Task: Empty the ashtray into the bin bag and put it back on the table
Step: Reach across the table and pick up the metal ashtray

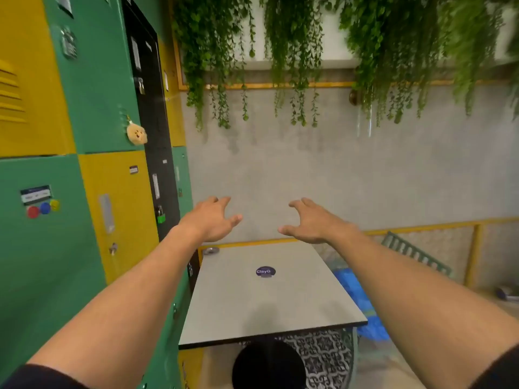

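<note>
A small round metal ashtray (211, 250) sits at the far left corner of the grey table (269, 304). To the right of the table, on the floor, lies a blue bin bag (356, 293), partly hidden behind the table edge and my right forearm. My left hand (212, 219) is stretched out above the table's far end, fingers spread, holding nothing, a little above the ashtray. My right hand (311, 220) hovers level with it, also empty with fingers apart.
Green and yellow lockers (92, 192) stand close along the left. A grey wall with hanging plants (295, 51) is behind the table. A round dark sticker (265, 271) marks the tabletop. A green chair (415, 254) leans at the right, and a black stool (266, 366) stands below the table's near edge.
</note>
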